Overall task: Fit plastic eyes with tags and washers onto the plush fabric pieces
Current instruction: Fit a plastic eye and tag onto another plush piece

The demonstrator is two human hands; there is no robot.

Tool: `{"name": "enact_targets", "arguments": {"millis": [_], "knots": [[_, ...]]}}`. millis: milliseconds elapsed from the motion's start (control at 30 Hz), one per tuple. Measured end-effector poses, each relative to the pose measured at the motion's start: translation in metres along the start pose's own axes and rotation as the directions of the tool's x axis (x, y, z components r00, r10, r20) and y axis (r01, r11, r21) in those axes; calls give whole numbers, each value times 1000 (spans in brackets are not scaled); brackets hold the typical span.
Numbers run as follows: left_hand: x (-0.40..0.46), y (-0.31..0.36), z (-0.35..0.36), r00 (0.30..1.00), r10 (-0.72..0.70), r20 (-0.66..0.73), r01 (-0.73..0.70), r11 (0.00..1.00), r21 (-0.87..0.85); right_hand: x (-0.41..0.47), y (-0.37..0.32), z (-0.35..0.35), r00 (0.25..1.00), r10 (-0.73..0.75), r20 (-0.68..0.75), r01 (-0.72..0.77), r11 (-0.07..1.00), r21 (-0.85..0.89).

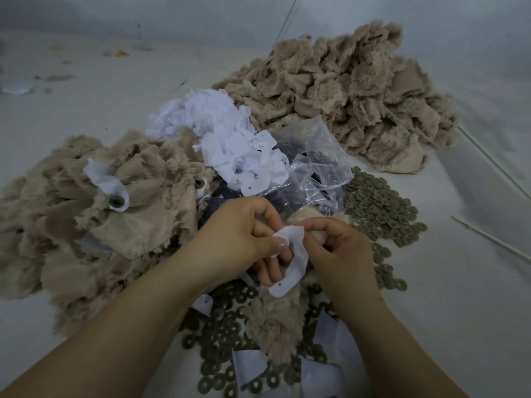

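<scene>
Left hand (pixel 240 234) thumb and fingers curl in and pinch the top end of a white tag (pixel 291 259); right hand (pixel 339 248) fingers curl round a beige plush piece (pixel 273 320) and press it vs. the tag's other edge, so both hands meet on the tag w/ fingertips almost touching. Tag hangs down between the 2 hands, a small hole near its lower end. Plush piece bunches under the right fingers and trails down toward the wrists, fur side out. Can't tell if an eye is already in the piece, hidden by fingers. Just below and around both wrists: scattered olive-brown washers (pixel 227 351) w/ a few more white tags among them. Just right of the right fingers: a bigger heap of washers (pixel 379 208). Just beyond the fingertips: a clear plastic bag (pixel 313 156) w/ dark items inside, too blurred to name. Beyond that, a heap of white tags (pixel 227 133). Left of the left hand: pile of plush pieces w/ tags and washers fitted (pixel 94 202). Far beyond the right fingers: a large pile of plain plush pieces (pixel 350 96). All on a pale table (pixel 474 282).
</scene>
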State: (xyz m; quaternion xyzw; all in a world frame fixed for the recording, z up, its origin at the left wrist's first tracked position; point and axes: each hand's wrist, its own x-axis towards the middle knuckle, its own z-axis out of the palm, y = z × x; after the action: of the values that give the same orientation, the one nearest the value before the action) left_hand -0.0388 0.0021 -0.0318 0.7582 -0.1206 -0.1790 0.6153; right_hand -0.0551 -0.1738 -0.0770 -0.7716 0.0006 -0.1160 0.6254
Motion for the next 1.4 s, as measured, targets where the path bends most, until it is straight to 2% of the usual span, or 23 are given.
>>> {"name": "enact_targets", "arguments": {"millis": [167, 267, 333, 433, 500, 667, 933, 1067, 1167, 1300, 1400], "knots": [[-4, 1, 3, 997, 64, -38, -61, 996, 66, 0, -1, 0, 1000, -1, -13, 1, 1000, 10], [-11, 11, 10, 981, 130, 143, -135, 990, 28, 0, -3, -1, 999, 32, 36, -34, 998, 55], [-9, 14, 15, 973, 148, 176, -164, 983, 84, 1, -3, -2, 997, -3, 74, -2, 998, 57], [1, 10, 19, 987, 161, 18, -159, 940, 300, 0, 0, 0, 993, -43, 107, 42, 999, 9], [3, 8, 19, 987, 149, -52, -121, 926, 358, 0, 3, 2, 996, -15, 87, 12, 999, 36], [3, -1, 15, 963, 112, -244, -57, 974, 221, 0, 2, 2, 995, -42, 96, 33, 995, 89], [2, 0, 14, 957, 79, -280, -10, 971, 239, -1, -3, 0, 988, -51, 144, 32, 991, 126], [3, 1, 13, 949, 136, -285, -21, 927, 373, -1, -2, -3, 985, -48, 168, 27, 992, 122], [3, 2, 12, 947, 187, -260, -48, 886, 462, -1, -6, -5, 977, -72, 202, 29, 977, 209], [3, 2, 14, 947, 212, -240, -49, 836, 547, -3, -6, -2, 978, -57, 199, 34, 992, 121], [1, 1, 16, 952, 185, -243, -54, 884, 464, -2, -3, -3, 984, -20, 176, -4, 991, 137]]}}
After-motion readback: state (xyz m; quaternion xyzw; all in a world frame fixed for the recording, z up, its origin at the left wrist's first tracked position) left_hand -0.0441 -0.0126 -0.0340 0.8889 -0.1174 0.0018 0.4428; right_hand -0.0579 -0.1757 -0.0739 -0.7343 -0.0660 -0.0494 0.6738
